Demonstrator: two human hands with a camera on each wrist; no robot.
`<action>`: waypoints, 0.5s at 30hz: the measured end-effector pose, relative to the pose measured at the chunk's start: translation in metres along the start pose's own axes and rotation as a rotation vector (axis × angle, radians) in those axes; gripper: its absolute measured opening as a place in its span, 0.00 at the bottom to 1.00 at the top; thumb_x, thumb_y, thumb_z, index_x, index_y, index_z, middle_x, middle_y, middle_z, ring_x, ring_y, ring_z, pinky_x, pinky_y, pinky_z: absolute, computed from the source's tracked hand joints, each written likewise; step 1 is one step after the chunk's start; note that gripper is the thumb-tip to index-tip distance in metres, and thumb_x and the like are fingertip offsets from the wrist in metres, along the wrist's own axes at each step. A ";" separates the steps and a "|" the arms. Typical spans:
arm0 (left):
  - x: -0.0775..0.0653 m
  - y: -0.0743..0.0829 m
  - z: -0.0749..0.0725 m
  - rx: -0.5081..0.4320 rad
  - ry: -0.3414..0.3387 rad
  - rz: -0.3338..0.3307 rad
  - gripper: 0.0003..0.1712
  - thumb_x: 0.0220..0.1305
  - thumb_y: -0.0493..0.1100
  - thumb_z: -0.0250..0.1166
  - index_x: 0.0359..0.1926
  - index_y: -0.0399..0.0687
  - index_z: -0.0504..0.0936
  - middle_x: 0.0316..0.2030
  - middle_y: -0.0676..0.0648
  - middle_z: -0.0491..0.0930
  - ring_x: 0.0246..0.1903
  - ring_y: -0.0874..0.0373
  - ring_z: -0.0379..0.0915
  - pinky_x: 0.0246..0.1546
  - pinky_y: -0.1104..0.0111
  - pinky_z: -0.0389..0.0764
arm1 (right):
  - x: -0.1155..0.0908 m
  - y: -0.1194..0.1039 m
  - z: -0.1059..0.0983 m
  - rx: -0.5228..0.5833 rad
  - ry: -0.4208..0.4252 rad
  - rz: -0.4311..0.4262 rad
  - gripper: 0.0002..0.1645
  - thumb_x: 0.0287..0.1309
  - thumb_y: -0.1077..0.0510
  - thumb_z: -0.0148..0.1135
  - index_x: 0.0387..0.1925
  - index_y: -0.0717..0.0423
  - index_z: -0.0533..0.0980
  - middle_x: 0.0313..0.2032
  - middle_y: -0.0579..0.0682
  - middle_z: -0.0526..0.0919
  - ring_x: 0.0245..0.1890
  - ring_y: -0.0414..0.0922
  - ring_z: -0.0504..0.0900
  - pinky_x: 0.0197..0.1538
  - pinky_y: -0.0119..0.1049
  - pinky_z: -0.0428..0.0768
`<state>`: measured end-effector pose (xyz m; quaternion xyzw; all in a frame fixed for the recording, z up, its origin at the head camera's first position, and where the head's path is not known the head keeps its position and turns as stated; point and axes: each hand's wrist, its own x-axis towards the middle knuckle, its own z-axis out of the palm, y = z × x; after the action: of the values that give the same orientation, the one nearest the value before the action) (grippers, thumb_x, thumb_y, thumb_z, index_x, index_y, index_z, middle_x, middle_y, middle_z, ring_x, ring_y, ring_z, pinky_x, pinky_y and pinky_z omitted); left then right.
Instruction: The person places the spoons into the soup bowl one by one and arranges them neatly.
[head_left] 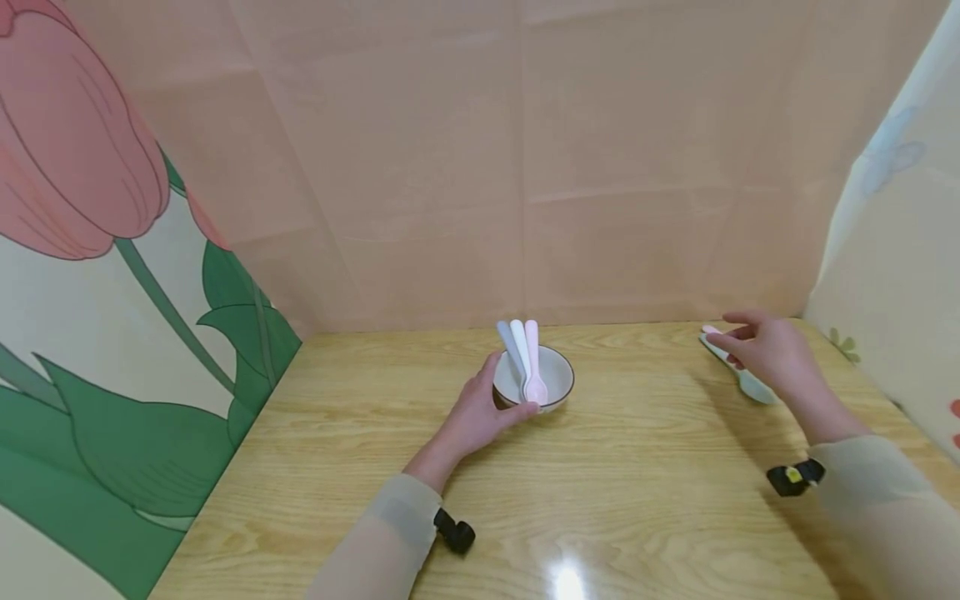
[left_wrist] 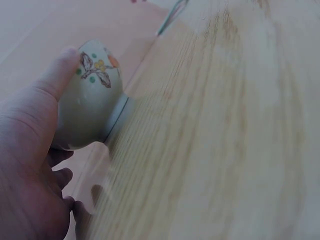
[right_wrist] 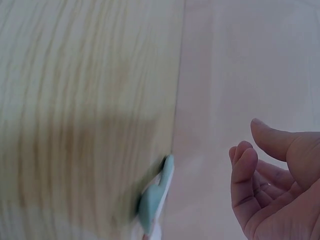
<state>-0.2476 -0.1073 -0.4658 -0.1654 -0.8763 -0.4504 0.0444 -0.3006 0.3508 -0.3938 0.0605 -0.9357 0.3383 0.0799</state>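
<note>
My left hand [head_left: 480, 410] grips the near left side of a small white bowl [head_left: 558, 375], thumb along the front and fingers behind. Its outer wall [left_wrist: 87, 117] shows a leaf-and-flower print in the left wrist view. Three spoons lean in the bowl, handles up: a blue-grey spoon [head_left: 507, 338], a white spoon [head_left: 519, 340] and a pink spoon [head_left: 533, 360]. Far right, my right hand [head_left: 776, 350] hovers over a mint-green spoon [head_left: 753, 387] lying beside another pale pink utensil [head_left: 709, 329]. The right wrist view shows that hand's fingers loosely bent, with nothing between them.
The wooden table [head_left: 600, 492] ends at a pink cloth backdrop [head_left: 420, 167]. A panel with printed tulips [head_left: 82, 142] borders the left side, and a pale printed panel [head_left: 900, 275] borders the right, near the green spoon.
</note>
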 end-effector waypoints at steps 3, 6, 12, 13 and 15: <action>0.000 0.001 0.000 -0.002 0.001 0.004 0.61 0.65 0.69 0.79 0.87 0.56 0.58 0.70 0.46 0.77 0.69 0.51 0.74 0.72 0.47 0.72 | 0.000 0.007 -0.001 -0.015 -0.011 0.014 0.46 0.80 0.41 0.66 0.75 0.77 0.67 0.53 0.73 0.87 0.32 0.48 0.88 0.33 0.36 0.82; 0.000 0.002 -0.001 -0.004 0.001 0.006 0.61 0.64 0.68 0.80 0.87 0.56 0.58 0.70 0.46 0.77 0.69 0.50 0.73 0.72 0.47 0.72 | 0.000 0.014 -0.002 -0.029 -0.025 0.023 0.46 0.80 0.40 0.66 0.74 0.77 0.67 0.52 0.72 0.88 0.33 0.52 0.89 0.33 0.37 0.81; 0.000 0.001 -0.001 -0.009 -0.003 0.005 0.60 0.65 0.67 0.79 0.87 0.57 0.58 0.71 0.46 0.76 0.70 0.50 0.73 0.72 0.47 0.72 | 0.002 0.027 -0.002 -0.043 -0.038 0.033 0.44 0.79 0.43 0.68 0.71 0.79 0.69 0.49 0.71 0.88 0.33 0.52 0.90 0.32 0.37 0.82; 0.000 0.000 -0.001 -0.012 -0.004 0.004 0.60 0.65 0.67 0.79 0.87 0.57 0.57 0.71 0.46 0.76 0.70 0.50 0.73 0.72 0.47 0.72 | 0.002 0.029 -0.002 -0.047 -0.040 0.034 0.43 0.79 0.44 0.68 0.71 0.79 0.70 0.48 0.71 0.89 0.33 0.52 0.90 0.32 0.37 0.82; 0.000 0.000 -0.001 -0.016 -0.007 0.002 0.60 0.66 0.67 0.79 0.87 0.57 0.57 0.71 0.46 0.76 0.70 0.50 0.73 0.72 0.47 0.72 | 0.003 0.033 -0.002 -0.058 -0.047 0.035 0.44 0.78 0.44 0.69 0.70 0.79 0.70 0.47 0.70 0.89 0.32 0.51 0.90 0.32 0.37 0.81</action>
<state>-0.2475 -0.1077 -0.4648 -0.1682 -0.8726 -0.4567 0.0405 -0.3085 0.3769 -0.4121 0.0499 -0.9477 0.3107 0.0536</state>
